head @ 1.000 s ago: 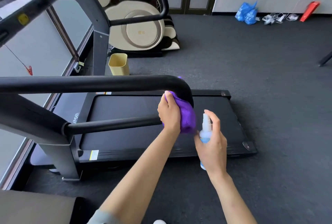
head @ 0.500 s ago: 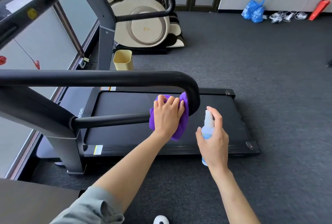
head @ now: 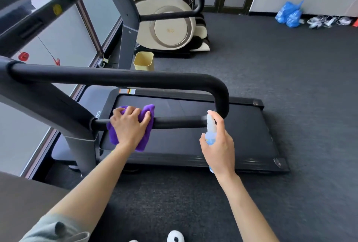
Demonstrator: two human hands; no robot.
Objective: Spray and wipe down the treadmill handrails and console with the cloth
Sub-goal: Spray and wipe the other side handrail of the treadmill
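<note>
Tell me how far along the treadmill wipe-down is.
Done: cannot tell; no wet or wiped patch shows. In hand: the left hand grips the purple cloth round the lower handrail bar, near the upright; the right hand holds the spray bottle beside it. Left: the far handrail; the console is out of view.

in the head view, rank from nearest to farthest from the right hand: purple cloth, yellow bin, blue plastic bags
From the right hand, holding the spray bottle:
1. Purple microfibre cloth, to its left on the lower handrail bar.
2. Pale yellow plastic bin, beyond the treadmill, up and left.
3. Blue plastic bags, by the far wall, to the right.
</note>
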